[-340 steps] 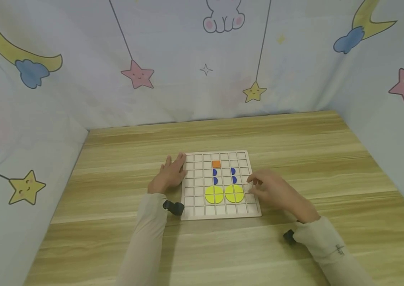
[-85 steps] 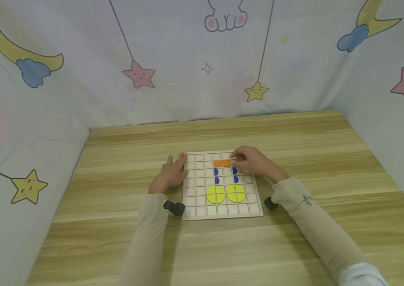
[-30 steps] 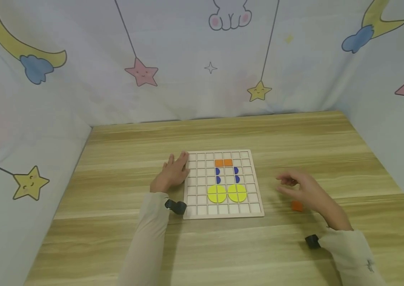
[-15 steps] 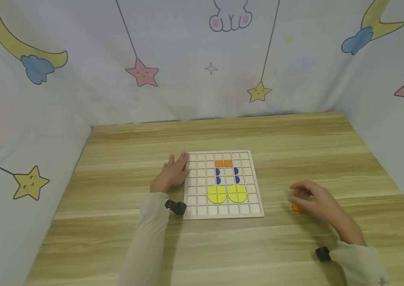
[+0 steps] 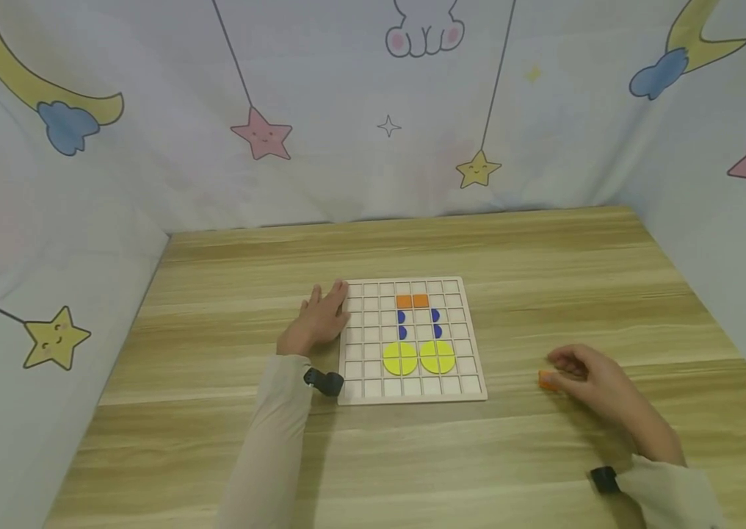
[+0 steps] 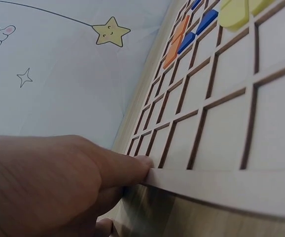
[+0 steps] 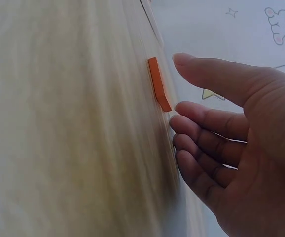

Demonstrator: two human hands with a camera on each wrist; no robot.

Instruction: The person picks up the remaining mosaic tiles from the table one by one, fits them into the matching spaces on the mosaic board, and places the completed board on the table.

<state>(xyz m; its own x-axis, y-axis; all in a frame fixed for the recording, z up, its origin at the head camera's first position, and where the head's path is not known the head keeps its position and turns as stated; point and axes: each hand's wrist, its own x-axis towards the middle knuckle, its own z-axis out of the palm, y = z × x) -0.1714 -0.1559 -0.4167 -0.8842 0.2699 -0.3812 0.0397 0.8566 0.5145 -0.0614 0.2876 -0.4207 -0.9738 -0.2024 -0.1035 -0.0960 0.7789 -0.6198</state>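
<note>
On the table lies a pale wooden grid board [image 5: 413,401]. Two orange squares [image 5: 404,301] sit side by side near its top, above several small blue half-discs [image 5: 402,317]. Lower down, quarter pieces form two yellow circles [image 5: 407,366]. My left hand [image 5: 316,319] rests at the board's left edge, fingers extended to the upper corner; in the left wrist view a fingertip touches the rim. Right of the board, my right hand [image 5: 600,386] reaches over a loose orange square tile [image 7: 158,84]. In the right wrist view its thumb and bent fingers stand apart, close to the tile.
The wood-grain table [image 5: 234,294] ends at a pale fabric backdrop [image 5: 333,191] printed with stars and moons, which also rises on both sides. A small black camera [image 5: 606,480] is worn at the right wrist, another [image 5: 324,382] at the left.
A second orange square was added beside the first on the board. My right hand then left the board, moving right and down to the loose orange tile. My left hand stayed in place.
</note>
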